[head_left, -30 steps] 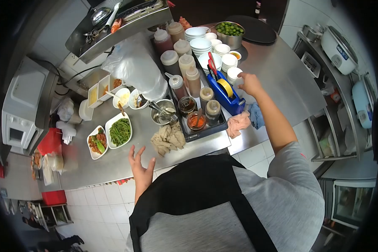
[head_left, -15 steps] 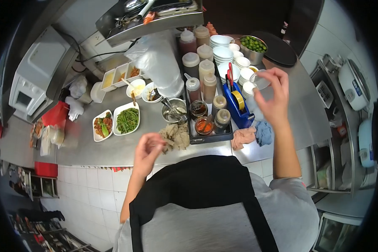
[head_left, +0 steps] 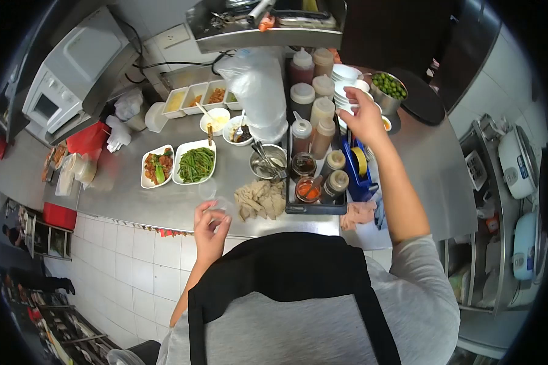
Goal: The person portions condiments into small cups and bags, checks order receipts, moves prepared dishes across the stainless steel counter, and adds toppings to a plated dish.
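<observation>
At the front edge of the steel counter, my left hand has its fingers curled around a clear round plastic piece, which looks like a thin lid or shallow cup. Another faint clear round piece is just beyond it. My right hand reaches over the stacked white bowls, thumb and forefinger apart, partly covering them. I see nothing clearly gripped in it. Beneath that forearm stands a blue tape dispenser. A crumpled beige cloth lies right of my left hand.
Squeeze bottles and open sauce jars fill a black tray. Green beans and a meat dish sit in white dishes at left. A pot of green fruit stands back right. A metal shelf overhangs the rear.
My right hand has moved left and away from me, from beside the small cups to over the bowls. A clear plastic piece now shows at my left hand. The camera view has shifted.
</observation>
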A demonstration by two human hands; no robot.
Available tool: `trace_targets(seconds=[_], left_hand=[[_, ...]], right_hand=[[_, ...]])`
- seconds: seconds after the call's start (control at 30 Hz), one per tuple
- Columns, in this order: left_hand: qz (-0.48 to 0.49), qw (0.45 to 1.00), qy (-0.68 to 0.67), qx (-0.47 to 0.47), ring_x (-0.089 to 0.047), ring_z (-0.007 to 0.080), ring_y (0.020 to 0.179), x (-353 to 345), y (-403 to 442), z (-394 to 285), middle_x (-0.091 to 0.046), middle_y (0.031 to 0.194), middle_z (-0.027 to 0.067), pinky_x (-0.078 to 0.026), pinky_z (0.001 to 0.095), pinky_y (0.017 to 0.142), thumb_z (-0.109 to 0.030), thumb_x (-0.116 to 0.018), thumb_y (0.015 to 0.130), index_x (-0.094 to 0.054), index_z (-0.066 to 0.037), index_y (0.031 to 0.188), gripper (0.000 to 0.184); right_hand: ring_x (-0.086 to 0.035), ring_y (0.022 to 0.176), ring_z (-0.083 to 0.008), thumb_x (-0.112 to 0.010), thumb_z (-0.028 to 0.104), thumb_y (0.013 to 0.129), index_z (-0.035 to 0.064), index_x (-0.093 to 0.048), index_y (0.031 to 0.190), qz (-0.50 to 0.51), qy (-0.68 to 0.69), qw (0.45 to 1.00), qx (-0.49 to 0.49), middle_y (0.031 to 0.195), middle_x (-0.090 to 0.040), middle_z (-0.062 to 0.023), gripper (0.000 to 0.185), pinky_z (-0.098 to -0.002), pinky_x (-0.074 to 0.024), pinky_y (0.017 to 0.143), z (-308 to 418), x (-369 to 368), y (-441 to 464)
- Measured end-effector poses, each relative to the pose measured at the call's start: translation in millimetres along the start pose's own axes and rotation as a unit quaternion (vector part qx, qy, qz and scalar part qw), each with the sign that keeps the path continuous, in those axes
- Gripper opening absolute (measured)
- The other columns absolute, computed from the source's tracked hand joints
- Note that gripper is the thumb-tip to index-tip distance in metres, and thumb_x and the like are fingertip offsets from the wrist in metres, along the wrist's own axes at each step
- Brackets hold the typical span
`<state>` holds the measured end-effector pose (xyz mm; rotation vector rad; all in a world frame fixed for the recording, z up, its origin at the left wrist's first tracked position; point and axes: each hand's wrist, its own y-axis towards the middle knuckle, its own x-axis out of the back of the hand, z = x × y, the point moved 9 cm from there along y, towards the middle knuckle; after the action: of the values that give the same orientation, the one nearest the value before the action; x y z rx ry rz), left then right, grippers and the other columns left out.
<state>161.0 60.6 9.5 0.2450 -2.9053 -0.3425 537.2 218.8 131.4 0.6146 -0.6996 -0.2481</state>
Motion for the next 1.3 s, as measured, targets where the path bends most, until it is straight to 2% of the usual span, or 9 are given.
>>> trace_targets(seconds=[0.2,0.47,0.57,0.63,0.77,0.9,1.03,1.17,1.3], left_hand=[[-0.076,0.996,0.053,-0.018,-0.054,0.0193,0.097,54,-23,-3,-0.043,0.116,0.0112,-0.052,0.0278,0.075,0.002,-0.072,0.070,-0.057,-0.001,0.073,0.016],[-0.140,0.975,0.137,-0.101,-0.056,0.0267,0.096,105,-39,-23,-0.050,0.107,0.0139,-0.047,0.0330,0.079,-0.004,-0.079,0.061,-0.055,-0.003,0.067,0.025],[-0.134,0.971,0.149,-0.131,-0.056,0.0282,0.096,111,-30,-23,-0.052,0.105,0.0141,-0.047,0.0348,0.080,-0.006,-0.080,0.061,-0.054,-0.004,0.066,0.026],[-0.117,0.969,0.158,-0.152,-0.056,0.0277,0.096,111,-20,-29,-0.052,0.105,0.0138,-0.047,0.0350,0.081,-0.006,-0.080,0.061,-0.054,-0.004,0.066,0.026],[-0.079,0.972,0.154,-0.159,-0.056,0.0278,0.100,114,-5,-48,-0.054,0.106,0.0134,-0.046,0.0351,0.082,-0.009,-0.080,0.062,-0.054,-0.005,0.067,0.026],[-0.024,0.970,0.154,-0.185,-0.056,0.0282,0.101,121,11,-43,-0.057,0.107,0.0116,-0.046,0.0357,0.084,-0.010,-0.079,0.063,-0.055,-0.006,0.069,0.025],[-0.005,0.962,0.161,-0.221,-0.058,0.0261,0.097,130,22,-50,-0.059,0.107,0.0115,-0.046,0.0355,0.082,-0.007,-0.078,0.063,-0.058,-0.006,0.072,0.022],[0.047,0.966,0.136,-0.213,-0.058,0.0257,0.097,132,24,-47,-0.058,0.108,0.0099,-0.048,0.0349,0.082,-0.008,-0.077,0.064,-0.059,-0.006,0.086,0.029],[0.102,0.978,0.069,-0.165,-0.059,0.0231,0.097,127,50,-58,-0.057,0.108,0.0102,-0.049,0.0335,0.082,-0.009,-0.077,0.065,-0.054,-0.005,0.106,0.047]], right_hand=[[-0.059,0.101,-0.0304,-0.082,0.042,0.044,-0.0032,-0.053,0.118,0.268,-0.123,0.944,-0.147,0.110,-0.060,-0.0228,0.091,-0.0371,-0.0474,0.086,-103,-110,31],[-0.062,0.086,-0.0294,-0.079,0.031,0.054,0.0039,-0.052,0.110,0.043,-0.093,0.994,-0.041,0.093,-0.063,-0.0186,0.068,-0.0370,-0.0492,0.076,-26,5,37],[-0.060,0.091,-0.0233,-0.072,0.022,0.067,0.0034,-0.048,0.118,-0.156,0.145,0.977,-0.007,0.106,-0.059,-0.0100,0.059,-0.0344,-0.0472,0.083,29,86,32],[-0.059,0.091,-0.0206,-0.072,0.018,0.066,0.0018,-0.050,0.115,-0.094,0.376,0.921,-0.046,0.102,-0.060,-0.0085,0.056,-0.0324,-0.0464,0.083,46,83,17],[-0.060,0.089,-0.0210,-0.073,0.018,0.064,-0.0004,-0.047,0.115,0.082,0.303,0.943,-0.110,0.098,-0.061,-0.0116,0.060,-0.0348,-0.0480,0.082,36,46,-36],[-0.059,0.088,-0.0223,-0.071,0.014,0.066,0.0002,-0.045,0.115,-0.038,0.466,0.880,-0.080,0.098,-0.059,-0.0097,0.057,-0.0353,-0.0475,0.082,98,62,-61],[-0.057,0.093,-0.0191,-0.073,0.012,0.064,0.0027,-0.046,0.116,-0.046,0.046,0.993,-0.101,0.101,-0.057,-0.0093,0.059,-0.0322,-0.0453,0.084,92,88,-62],[-0.054,0.093,-0.0150,-0.075,0.009,0.062,0.0028,-0.045,0.117,-0.083,0.297,0.938,-0.156,0.102,-0.056,-0.0069,0.063,-0.0306,-0.0442,0.083,104,70,-94],[-0.052,0.098,-0.0157,-0.074,0.009,0.066,0.0026,-0.043,0.119,-0.051,0.107,0.989,-0.083,0.106,-0.055,-0.0075,0.062,-0.0305,-0.0429,0.087,156,47,-75]])
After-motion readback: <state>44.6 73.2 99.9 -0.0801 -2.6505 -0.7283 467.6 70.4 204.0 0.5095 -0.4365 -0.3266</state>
